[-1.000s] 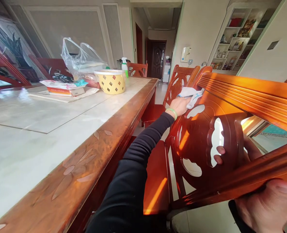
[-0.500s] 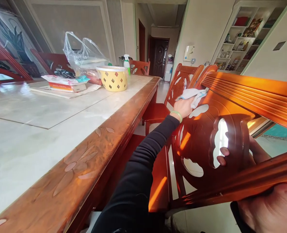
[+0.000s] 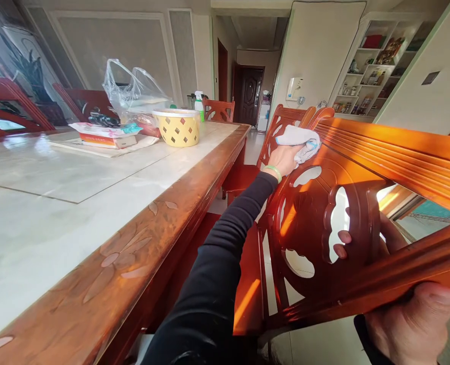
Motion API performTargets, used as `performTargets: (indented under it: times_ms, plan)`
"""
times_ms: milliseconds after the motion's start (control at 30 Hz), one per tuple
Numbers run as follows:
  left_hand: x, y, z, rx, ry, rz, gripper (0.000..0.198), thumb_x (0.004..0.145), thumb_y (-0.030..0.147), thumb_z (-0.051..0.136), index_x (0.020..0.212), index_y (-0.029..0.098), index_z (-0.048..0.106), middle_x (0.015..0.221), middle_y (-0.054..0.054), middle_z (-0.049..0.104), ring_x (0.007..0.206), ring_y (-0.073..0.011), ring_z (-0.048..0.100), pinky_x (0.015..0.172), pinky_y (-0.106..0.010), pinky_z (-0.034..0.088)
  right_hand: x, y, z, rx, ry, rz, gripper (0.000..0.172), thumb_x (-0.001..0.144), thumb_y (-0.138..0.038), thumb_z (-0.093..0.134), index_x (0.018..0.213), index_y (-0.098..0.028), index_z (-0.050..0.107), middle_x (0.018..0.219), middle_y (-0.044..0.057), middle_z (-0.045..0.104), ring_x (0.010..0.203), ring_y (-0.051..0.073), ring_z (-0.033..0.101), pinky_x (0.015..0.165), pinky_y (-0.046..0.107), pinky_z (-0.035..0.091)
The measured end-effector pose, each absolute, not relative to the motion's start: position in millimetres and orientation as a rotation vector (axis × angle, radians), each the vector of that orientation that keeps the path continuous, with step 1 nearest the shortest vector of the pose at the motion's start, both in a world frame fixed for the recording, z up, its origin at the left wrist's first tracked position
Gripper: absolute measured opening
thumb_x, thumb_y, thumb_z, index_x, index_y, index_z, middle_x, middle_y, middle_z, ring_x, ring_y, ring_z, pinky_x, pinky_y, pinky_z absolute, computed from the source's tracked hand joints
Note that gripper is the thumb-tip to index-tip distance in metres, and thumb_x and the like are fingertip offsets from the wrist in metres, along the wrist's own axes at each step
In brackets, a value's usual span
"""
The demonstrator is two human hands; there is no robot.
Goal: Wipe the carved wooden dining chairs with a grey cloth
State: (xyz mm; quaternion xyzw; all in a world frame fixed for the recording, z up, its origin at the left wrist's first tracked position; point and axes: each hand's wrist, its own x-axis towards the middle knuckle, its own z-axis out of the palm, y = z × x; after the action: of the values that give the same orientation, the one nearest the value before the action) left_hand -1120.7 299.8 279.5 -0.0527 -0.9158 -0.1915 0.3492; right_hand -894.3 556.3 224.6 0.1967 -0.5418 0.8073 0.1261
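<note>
My left hand (image 3: 285, 160), with a pale green bangle (image 3: 274, 172) at the wrist, is closed on a white cloth (image 3: 299, 142) with blue marks. The cloth lies against the upper left part of a carved wooden chair back (image 3: 356, 177), beside its ridged top rail. At the lower right, my right hand (image 3: 411, 324) grips a side rail of the same chair back. Its thumb rests on the near side. The fingers pass behind the wood, and two fingertips show in a cut-out opening. The palm is hidden by the rail.
A long table (image 3: 114, 228) with a wooden border runs along the left. On it stand a yellow basket (image 3: 177, 133), a plastic bag (image 3: 134, 91), a spray bottle (image 3: 199, 105) and an orange box (image 3: 105, 140). More chairs (image 3: 286, 124) stand around it.
My left hand and the cloth have shifted slightly left and up along the chair back, and the cloth is bunched differently. My right hand keeps its grip. The view has shifted slightly.
</note>
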Motion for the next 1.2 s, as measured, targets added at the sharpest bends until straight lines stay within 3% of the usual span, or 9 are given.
performTargets:
  times_ms: [200, 367, 633, 867, 1033, 1200]
  plan:
    - [-1119.6, 307.9, 251.0, -0.037, -2.365, -0.567, 0.051, 0.115, 0.041, 0.047, 0.163, 0.034, 0.062, 0.151, -0.009, 0.077, 0.131, -0.0337, 0.075, 0.099, -0.038, 0.058, -892.8, 560.0, 218.8, 0.473, -1.608, 2.362, 0.098, 0.064, -0.097, 0.078, 0.134, -0.027, 0.077, 0.122, 0.012, 0.079, 0.115, 0.04, 0.076, 0.095, 0.064, 0.068]
    - [-1096.7, 304.8, 222.0, -0.01, -2.501, -0.551, 0.05, 0.111, 0.037, 0.057, 0.159, 0.032, 0.066, 0.146, -0.009, 0.079, 0.135, -0.032, 0.074, 0.102, -0.035, 0.058, -895.8, 559.0, 218.1, 0.576, -1.601, 2.367, 0.1, 0.069, -0.1, 0.074, 0.14, -0.029, 0.073, 0.124, 0.012, 0.078, 0.113, 0.041, 0.078, 0.093, 0.065, 0.068]
    - [-1106.6, 301.9, 276.9, -0.076, -2.468, -0.394, 0.06, 0.109, 0.027, 0.053, 0.169, 0.033, 0.055, 0.151, -0.012, 0.075, 0.135, -0.036, 0.072, 0.107, -0.041, 0.056, -891.4, 553.3, 223.1, 0.522, -1.578, 2.341, 0.096, 0.071, -0.096, 0.072, 0.139, -0.028, 0.074, 0.125, 0.013, 0.078, 0.113, 0.04, 0.076, 0.091, 0.063, 0.068]
    - [-1106.9, 316.0, 245.1, 0.059, -2.427, -0.653, 0.055, 0.116, 0.042, 0.041, 0.168, 0.034, 0.054, 0.146, -0.011, 0.078, 0.128, -0.034, 0.075, 0.102, -0.041, 0.059, -891.5, 557.3, 224.3, 0.48, -1.634, 2.317, 0.104, 0.062, -0.103, 0.075, 0.131, -0.026, 0.078, 0.123, 0.013, 0.077, 0.115, 0.04, 0.074, 0.093, 0.062, 0.068]
    - [-1091.3, 312.7, 247.6, 0.008, -2.54, -0.476, 0.056, 0.111, 0.035, 0.052, 0.167, 0.029, 0.056, 0.147, -0.013, 0.077, 0.132, -0.0339, 0.073, 0.106, -0.04, 0.058, -892.5, 555.2, 221.8, 0.522, -1.597, 2.37, 0.098, 0.067, -0.099, 0.074, 0.134, -0.028, 0.076, 0.113, 0.01, 0.076, 0.111, 0.039, 0.075, 0.092, 0.062, 0.067]
    - [-1099.3, 312.4, 278.8, -0.035, -2.51, -0.356, 0.057, 0.11, 0.026, 0.051, 0.167, 0.026, 0.056, 0.144, -0.016, 0.076, 0.129, -0.034, 0.074, 0.108, -0.04, 0.057, -894.5, 557.7, 215.7, 0.574, -1.576, 2.355, 0.097, 0.073, -0.097, 0.071, 0.137, -0.026, 0.074, 0.122, 0.013, 0.076, 0.112, 0.039, 0.076, 0.092, 0.062, 0.067]
